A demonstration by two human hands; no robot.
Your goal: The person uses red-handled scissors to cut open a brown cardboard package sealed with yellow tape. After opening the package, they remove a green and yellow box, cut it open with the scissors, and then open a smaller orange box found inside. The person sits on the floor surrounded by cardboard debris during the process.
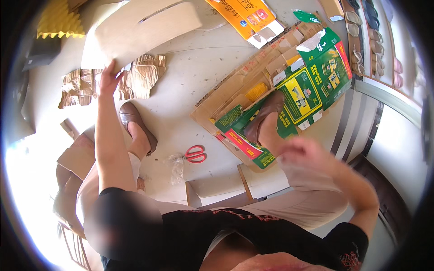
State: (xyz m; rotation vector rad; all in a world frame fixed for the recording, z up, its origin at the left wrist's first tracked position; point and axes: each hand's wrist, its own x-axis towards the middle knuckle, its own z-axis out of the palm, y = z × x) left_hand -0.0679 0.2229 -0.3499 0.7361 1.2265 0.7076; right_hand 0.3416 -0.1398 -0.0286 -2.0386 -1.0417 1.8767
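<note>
My left hand (110, 77) grips the near edge of a large, plain cardboard sheet (145, 28), which is raised off the floor and slightly blurred. My right hand (303, 152) is blurred above my right shin, with no object visible in it; its fingers look curled, but their exact pose is unclear. Under my right shoe (266, 117) lies a stack of flattened cartons, with a green printed carton (301, 95) on top and brown cardboard (217, 98) beneath. Red-handled scissors (195, 154) lie on the floor between my feet, their blades hidden by crumpled clear plastic (177, 168).
Crumpled brown paper (145, 76) lies beyond my left shoe (135, 122). An orange printed carton (249, 18) is at the top. Shoe shelves (368, 44) stand at the right, yellow egg-crate foam (59, 20) at the upper left. An open box (220, 189) sits near my lap; folded cardboard (76, 159) leans at left.
</note>
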